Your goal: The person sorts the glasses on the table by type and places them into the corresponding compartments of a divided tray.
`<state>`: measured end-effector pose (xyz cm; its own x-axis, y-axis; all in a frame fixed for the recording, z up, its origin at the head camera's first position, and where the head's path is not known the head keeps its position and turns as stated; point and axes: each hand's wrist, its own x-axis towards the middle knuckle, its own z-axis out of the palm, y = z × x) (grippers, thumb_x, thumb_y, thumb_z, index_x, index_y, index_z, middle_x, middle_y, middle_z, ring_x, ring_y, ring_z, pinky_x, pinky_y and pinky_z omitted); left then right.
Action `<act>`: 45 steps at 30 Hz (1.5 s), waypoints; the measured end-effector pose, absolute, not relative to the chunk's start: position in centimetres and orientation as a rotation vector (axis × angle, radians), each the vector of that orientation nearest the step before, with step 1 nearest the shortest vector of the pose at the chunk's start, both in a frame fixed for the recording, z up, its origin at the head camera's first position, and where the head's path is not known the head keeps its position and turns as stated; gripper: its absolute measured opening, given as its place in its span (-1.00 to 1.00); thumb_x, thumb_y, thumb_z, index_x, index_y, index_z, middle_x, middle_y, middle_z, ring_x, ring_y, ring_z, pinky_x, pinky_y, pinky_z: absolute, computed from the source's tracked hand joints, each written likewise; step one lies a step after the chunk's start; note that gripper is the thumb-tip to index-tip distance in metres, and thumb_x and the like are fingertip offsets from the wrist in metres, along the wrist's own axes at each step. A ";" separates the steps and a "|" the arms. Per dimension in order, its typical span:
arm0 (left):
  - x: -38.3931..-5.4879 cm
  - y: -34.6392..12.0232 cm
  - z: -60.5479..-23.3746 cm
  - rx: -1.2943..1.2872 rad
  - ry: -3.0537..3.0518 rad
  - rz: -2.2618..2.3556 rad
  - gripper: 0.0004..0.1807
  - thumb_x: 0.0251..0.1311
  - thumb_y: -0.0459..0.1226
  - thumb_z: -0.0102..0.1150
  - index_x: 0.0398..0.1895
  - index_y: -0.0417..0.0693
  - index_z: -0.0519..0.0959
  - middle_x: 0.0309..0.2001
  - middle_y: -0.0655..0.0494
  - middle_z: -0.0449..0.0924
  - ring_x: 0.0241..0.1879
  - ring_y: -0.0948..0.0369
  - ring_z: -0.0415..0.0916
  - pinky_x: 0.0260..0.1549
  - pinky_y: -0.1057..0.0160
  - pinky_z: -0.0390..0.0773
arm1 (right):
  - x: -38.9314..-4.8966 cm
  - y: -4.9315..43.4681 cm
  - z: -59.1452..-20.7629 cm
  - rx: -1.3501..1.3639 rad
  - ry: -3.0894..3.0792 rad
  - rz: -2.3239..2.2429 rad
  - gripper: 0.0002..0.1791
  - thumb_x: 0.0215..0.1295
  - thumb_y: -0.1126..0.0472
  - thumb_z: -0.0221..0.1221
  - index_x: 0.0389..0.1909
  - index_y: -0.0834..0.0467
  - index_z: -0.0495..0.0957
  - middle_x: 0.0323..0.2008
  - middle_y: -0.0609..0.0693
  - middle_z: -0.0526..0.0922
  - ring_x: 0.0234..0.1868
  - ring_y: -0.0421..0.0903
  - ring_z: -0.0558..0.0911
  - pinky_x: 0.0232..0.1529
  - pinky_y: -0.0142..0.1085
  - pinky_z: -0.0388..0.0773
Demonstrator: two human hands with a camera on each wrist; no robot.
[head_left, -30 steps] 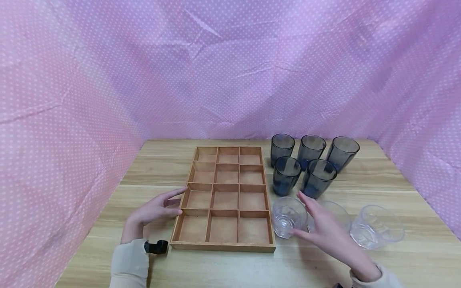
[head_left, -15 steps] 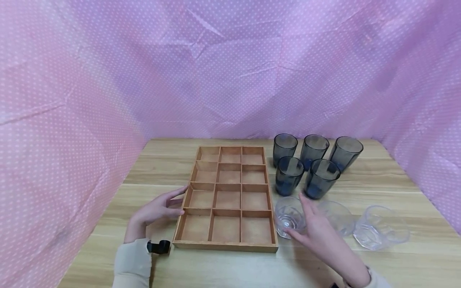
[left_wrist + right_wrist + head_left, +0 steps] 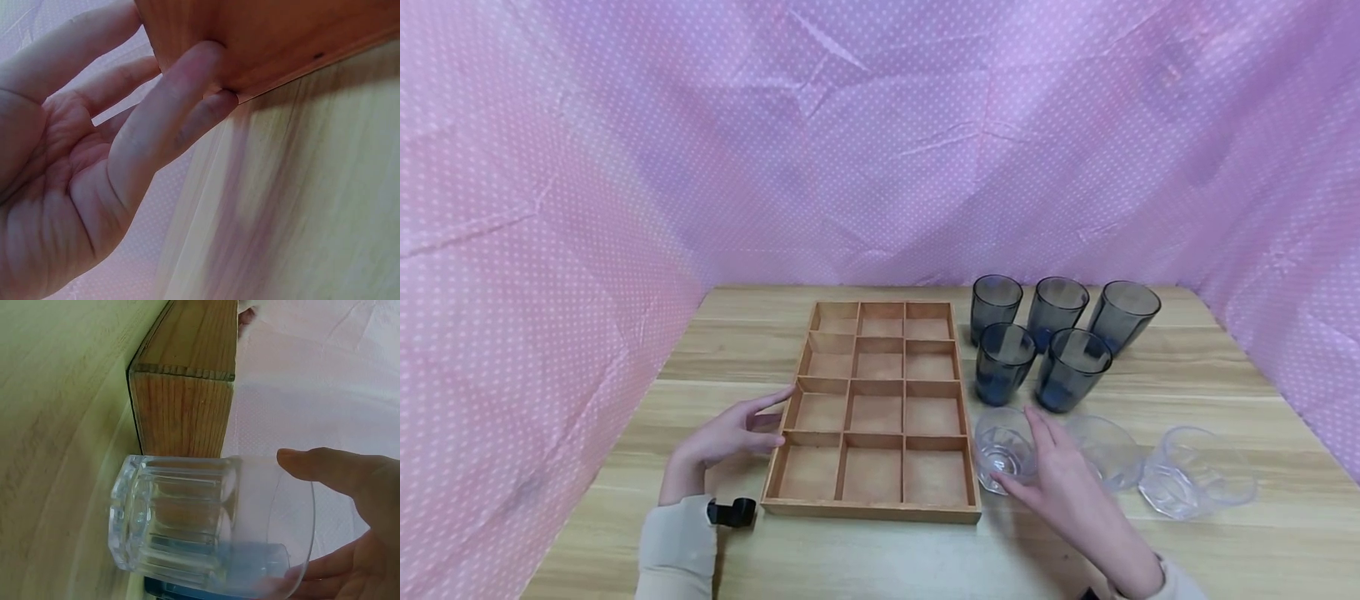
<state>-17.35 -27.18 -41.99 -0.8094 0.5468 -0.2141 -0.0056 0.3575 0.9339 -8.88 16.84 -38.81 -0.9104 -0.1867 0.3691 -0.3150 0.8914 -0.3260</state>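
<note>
On a wood table, 1 tray w/ 12 compartments (4 rows of 3) lies btwn a person's 2 hands, w/ 8 glasses to its R: 5 dark glasses, 3 at rear & 2 in front, plus 3 clear glasses nearer the person, the middle one part-hidden. R hand grips the clear glass next to the tray, thumb on one side of the rim, fingers on the other; that glass stands upright just beside the tray's R side, nr the front. L hand, fingers extended & apart, rests its tips on the tray's L side. Only the head cam gives the full count & the compartments. L wrist cam adds the L palm & a small dark spot on the tray's outer wall; R wrist cam adds fingers seen thru the gripped glass, its faceted base side-on, the tray's corner joint & part of a dark glass beyond.
</note>
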 end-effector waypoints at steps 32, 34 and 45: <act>-17.0 -27.8 -42.0 0.456 2.122 1.479 -0.09 0.26 -0.29 0.20 0.56 -0.05 -0.11 0.55 -0.25 -0.34 0.42 -0.37 -0.06 0.07 0.09 0.61 | -10.3 16.2 -35.9 0.311 -2.625 0.853 -0.02 -0.36 0.12 0.60 0.18 0.37 0.40 0.05 0.21 0.46 -0.06 0.14 0.61 -0.09 0.09 0.59; -17.2 -27.7 -42.0 0.466 2.120 1.474 -0.08 0.26 -0.29 0.21 0.55 -0.06 -0.11 0.55 -0.25 -0.34 0.42 -0.37 -0.05 0.07 0.09 0.60 | -10.4 16.1 -35.7 0.298 -2.631 0.863 -0.01 -0.36 0.12 0.60 0.19 0.38 0.40 0.05 0.22 0.46 -0.07 0.15 0.63 -0.08 0.09 0.59; -17.4 -27.3 -42.3 0.462 2.090 1.477 -0.09 0.27 -0.30 0.19 0.55 -0.08 -0.13 0.54 -0.26 -0.35 0.42 -0.38 -0.05 0.06 0.07 0.61 | -10.4 15.5 -35.7 0.219 -2.692 0.913 -0.04 -0.31 0.07 0.58 0.19 0.34 0.42 0.03 0.18 0.49 -0.14 0.12 0.68 -0.11 0.00 0.57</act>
<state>-17.39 -27.31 -42.34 -0.7985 0.5576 -0.2266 -0.0277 0.3420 0.9393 -10.42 15.54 -35.74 -0.9465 -0.0503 0.3187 -0.2338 0.7877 -0.5699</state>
